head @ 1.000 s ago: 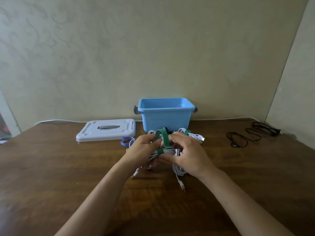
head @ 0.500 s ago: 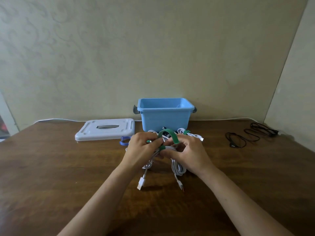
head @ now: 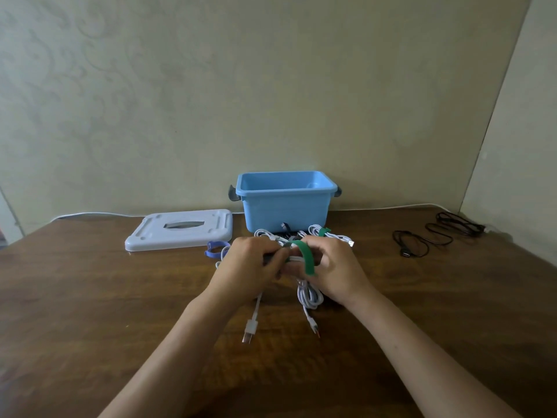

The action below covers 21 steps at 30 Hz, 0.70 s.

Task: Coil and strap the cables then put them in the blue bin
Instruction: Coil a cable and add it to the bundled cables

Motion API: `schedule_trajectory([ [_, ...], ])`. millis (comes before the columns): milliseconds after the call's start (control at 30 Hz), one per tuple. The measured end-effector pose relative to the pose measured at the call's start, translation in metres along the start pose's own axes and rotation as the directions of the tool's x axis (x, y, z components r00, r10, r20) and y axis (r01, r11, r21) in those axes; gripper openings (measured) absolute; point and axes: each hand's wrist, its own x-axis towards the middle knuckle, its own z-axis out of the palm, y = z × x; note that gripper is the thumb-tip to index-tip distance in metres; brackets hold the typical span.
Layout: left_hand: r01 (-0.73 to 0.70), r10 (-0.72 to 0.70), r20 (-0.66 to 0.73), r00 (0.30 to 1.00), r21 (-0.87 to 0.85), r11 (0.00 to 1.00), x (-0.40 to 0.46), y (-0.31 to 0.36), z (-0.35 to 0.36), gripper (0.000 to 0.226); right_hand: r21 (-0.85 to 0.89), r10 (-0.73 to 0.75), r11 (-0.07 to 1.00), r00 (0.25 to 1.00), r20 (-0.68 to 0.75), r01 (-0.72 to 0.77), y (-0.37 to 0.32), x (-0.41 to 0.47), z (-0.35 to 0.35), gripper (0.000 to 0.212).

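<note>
Brown wooden table against a plain wall; blue bin at the back, open. In front of it, coiled white cable — light, limp, likely to spring loose — gripped mid-bundle by left hand and right hand. Green strap — soft — arches over the coil, right fingers curled round it; best held at the strapped waist.

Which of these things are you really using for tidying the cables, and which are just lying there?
In use:
left hand and right hand, both gripping the white cable
green strap, looped over that cable
blue bin, open
more white cables in front of the bin
black cables

Lying about:
lid
blue strap
table
</note>
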Motion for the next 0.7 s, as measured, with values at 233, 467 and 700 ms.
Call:
schedule_trajectory([
  [233, 0.163, -0.177, -0.062, 0.982, -0.183, 0.970, 0.0003, -0.0025, -0.0021, 0.013, 0.049, -0.012, 0.999, 1.000, 0.025, 0.011, -0.0048, -0.0020, 0.0065, 0.041],
  [467, 0.220, -0.236, -0.066, 0.970, -0.193, 0.956, 0.0015, 0.0004, -0.0023, 0.009, -0.092, -0.086, 0.992, 0.996, -0.001, 0.085, -0.0071, -0.0049, 0.0078, 0.044],
  [700, 0.151, -0.170, -0.086, 0.982, -0.195, 0.969, -0.0007, -0.0001, -0.0021, 0.007, -0.013, -0.062, 0.998, 0.998, -0.022, 0.062, -0.0073, -0.0068, 0.0046, 0.032],
])
